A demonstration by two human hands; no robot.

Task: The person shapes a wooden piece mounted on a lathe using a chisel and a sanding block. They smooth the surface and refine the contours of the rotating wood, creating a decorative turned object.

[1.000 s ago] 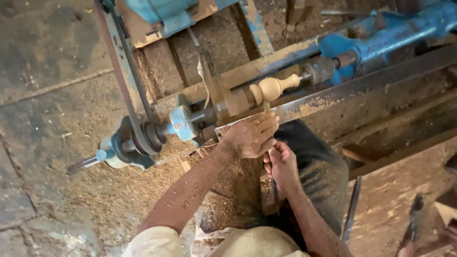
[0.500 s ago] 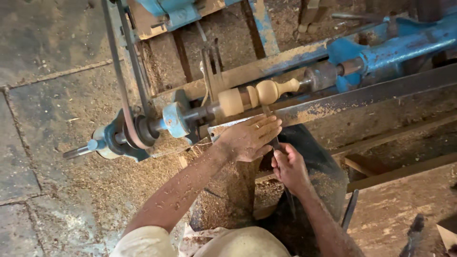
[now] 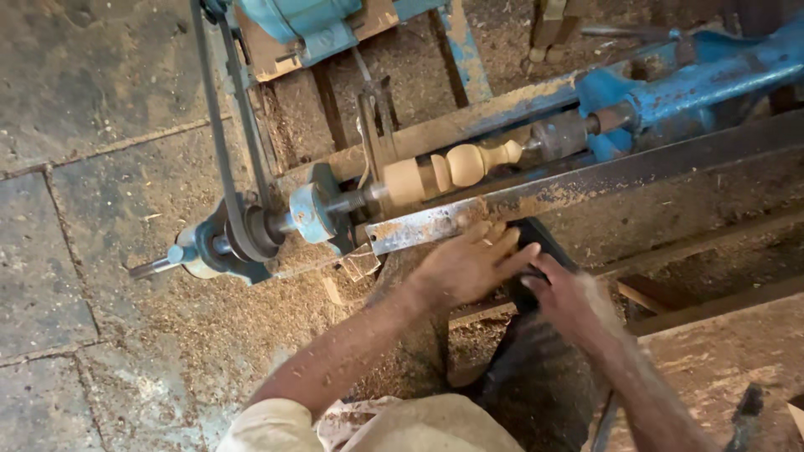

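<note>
A pale turned wooden spindle [image 3: 456,166] with a rounded bulb is mounted between the lathe's centres. Below it runs a long rusty metal tool rest [image 3: 569,191]. My left hand [image 3: 469,264] lies just under the rest's left part, fingers stretched out and close together, with nothing seen in it. Beside it to the right is my right hand [image 3: 571,297], blurred over a dark cloth or trouser leg [image 3: 536,377]. Whether it holds anything is unclear. Neither hand touches the spindle.
A black drive belt [image 3: 224,125] runs from a blue motor [image 3: 301,21] down to the pulley [image 3: 243,234] at the lathe's left end. The blue tailstock [image 3: 670,88] is at the right. Sawdust covers the stone floor [image 3: 100,167]. A wooden bench [image 3: 720,360] is at the lower right.
My left hand has slid down off the tool rest and its fingers have straightened. The right hand has moved right and slightly lower. The view has shifted a little.
</note>
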